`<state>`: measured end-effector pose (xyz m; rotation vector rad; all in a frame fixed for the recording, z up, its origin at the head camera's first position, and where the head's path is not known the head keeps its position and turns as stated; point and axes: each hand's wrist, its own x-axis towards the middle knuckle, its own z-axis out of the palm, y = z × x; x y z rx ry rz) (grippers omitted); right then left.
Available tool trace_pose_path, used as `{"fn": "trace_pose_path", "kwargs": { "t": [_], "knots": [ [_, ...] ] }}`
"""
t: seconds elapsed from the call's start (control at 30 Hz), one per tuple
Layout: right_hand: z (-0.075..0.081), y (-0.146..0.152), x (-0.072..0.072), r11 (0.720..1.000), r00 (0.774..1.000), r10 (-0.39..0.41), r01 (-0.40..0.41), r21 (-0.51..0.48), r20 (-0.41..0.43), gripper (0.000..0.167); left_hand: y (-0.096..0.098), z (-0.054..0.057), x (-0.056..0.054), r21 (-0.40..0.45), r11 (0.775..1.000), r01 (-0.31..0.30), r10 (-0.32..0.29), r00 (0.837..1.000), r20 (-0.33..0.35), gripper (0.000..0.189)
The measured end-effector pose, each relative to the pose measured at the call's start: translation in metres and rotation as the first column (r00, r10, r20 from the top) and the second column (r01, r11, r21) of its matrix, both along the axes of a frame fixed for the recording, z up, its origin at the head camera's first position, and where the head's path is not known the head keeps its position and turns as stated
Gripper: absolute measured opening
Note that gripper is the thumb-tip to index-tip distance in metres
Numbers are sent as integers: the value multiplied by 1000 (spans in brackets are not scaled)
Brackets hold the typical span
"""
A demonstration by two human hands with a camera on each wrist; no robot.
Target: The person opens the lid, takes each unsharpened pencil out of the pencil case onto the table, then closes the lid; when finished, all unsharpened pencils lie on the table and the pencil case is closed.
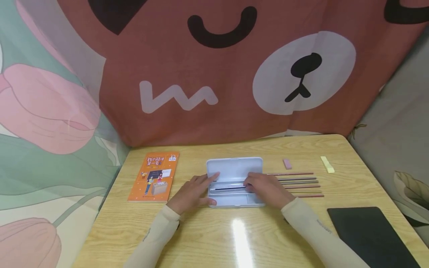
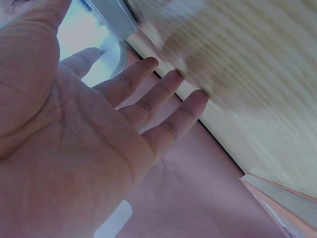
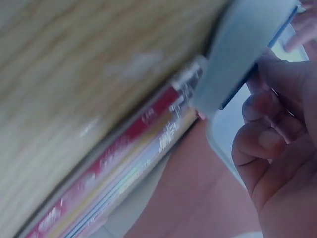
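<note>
A white pencil case (image 1: 234, 168) lies open on the table, its lid tipped up at the back. My left hand (image 1: 192, 193) rests at the case's left end, thumb by the front corner and index finger at the lid; in the left wrist view its other fingers (image 2: 166, 91) stretch out fairly straight. Inside the case a dark pencil (image 1: 231, 188) lies lengthwise. My right hand (image 1: 266, 188) reaches over the case's right part and pinches the pencil near its right end. Its thumb and index finger meet beside the case wall (image 3: 242, 54) in the right wrist view.
Several pencils (image 1: 299, 182) lie in a row right of the case. Behind them are a pink eraser (image 1: 287, 163) and a pale yellow block (image 1: 327, 164). An orange book (image 1: 154, 176) lies at left, a black mat (image 1: 368, 230) at front right. Printed cloth hangs behind the table.
</note>
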<state>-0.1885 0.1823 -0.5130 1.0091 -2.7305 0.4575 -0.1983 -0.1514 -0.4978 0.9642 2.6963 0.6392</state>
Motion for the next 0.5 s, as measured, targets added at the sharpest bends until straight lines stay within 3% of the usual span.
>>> {"fn": "trace_pose_path", "kwargs": {
  "t": [0.27, 0.5],
  "knots": [
    [13, 41, 12, 997, 998, -63, 64, -48, 12, 16, 2, -2, -2, -12, 1000, 3, -3, 1000, -4, 99],
    [21, 96, 33, 979, 975, -203, 204, 3, 94, 19, 0, -1, 1, 13, 1000, 15, -15, 1000, -13, 97]
  ]
}}
